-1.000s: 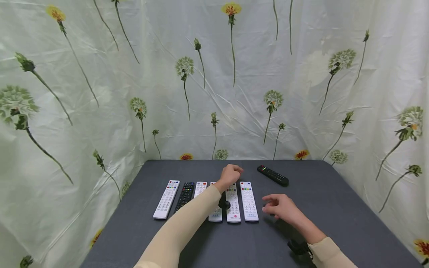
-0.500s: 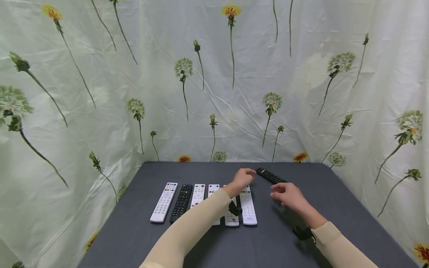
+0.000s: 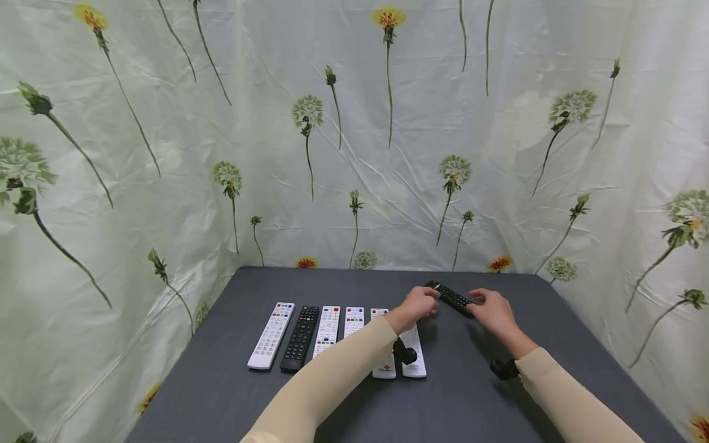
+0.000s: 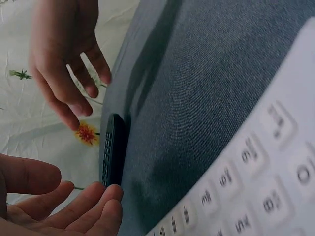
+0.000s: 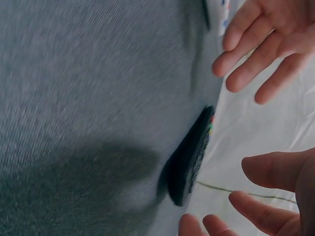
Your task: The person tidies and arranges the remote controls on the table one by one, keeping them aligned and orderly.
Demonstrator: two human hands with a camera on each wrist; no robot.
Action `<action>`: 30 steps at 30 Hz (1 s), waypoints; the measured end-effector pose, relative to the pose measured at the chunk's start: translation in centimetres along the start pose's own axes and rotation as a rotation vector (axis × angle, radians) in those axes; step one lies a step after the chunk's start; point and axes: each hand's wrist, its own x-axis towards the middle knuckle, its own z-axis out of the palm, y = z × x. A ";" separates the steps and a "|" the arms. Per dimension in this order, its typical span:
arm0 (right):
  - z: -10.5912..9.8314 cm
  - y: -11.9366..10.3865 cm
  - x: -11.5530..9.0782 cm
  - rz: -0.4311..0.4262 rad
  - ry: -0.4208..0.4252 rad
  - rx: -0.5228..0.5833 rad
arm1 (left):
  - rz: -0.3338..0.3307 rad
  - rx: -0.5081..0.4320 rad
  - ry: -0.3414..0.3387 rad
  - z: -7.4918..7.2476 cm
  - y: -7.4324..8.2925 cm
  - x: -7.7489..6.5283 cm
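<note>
A black remote control [image 3: 451,299] lies slanted on the dark table, toward the back right. At its left end hovers my left hand [image 3: 415,306], fingers loosely extended and holding nothing. Close by its right end is my right hand [image 3: 493,311], with thumb and fingers apart. In the right wrist view the remote control [image 5: 189,157] rests on the cloth, and a gap shows between it and the right hand [image 5: 275,196]. The left wrist view has the left hand [image 4: 59,209] low in front of the remote control [image 4: 113,147], both hands without anything in their grasp.
To the left, a row of remote controls lies side by side: a white one [image 3: 271,336], a black one [image 3: 300,338] and several more white ones [image 3: 328,329]. My left forearm [image 3: 343,369] crosses over part of the row. A flowered curtain [image 3: 332,154] hangs behind the table [image 3: 221,394].
My left hand has moved right, from above the white remote controls to the black one's left end. My right hand has moved forward and right, to its other end.
</note>
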 end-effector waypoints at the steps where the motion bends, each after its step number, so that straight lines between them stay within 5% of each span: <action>1: 0.1 0.2 0.1 0.006 -0.008 -0.010 | -0.004 -0.004 0.000 0.2 0.0 0.0; 6: 0.4 1.4 0.6 0.029 -0.037 -0.008 | -0.043 -0.025 -0.011 1.0 0.3 0.4; 14: 1.3 2.7 0.8 0.096 -0.034 0.147 | -0.134 -0.098 -0.064 1.6 0.1 1.2; 22: 2.2 3.3 1.6 0.150 0.012 0.238 | -0.184 -0.164 -0.017 1.7 -0.4 1.4; 30: 3.4 3.0 2.1 0.197 -0.028 0.397 | -0.246 -0.302 0.023 2.5 -0.5 1.9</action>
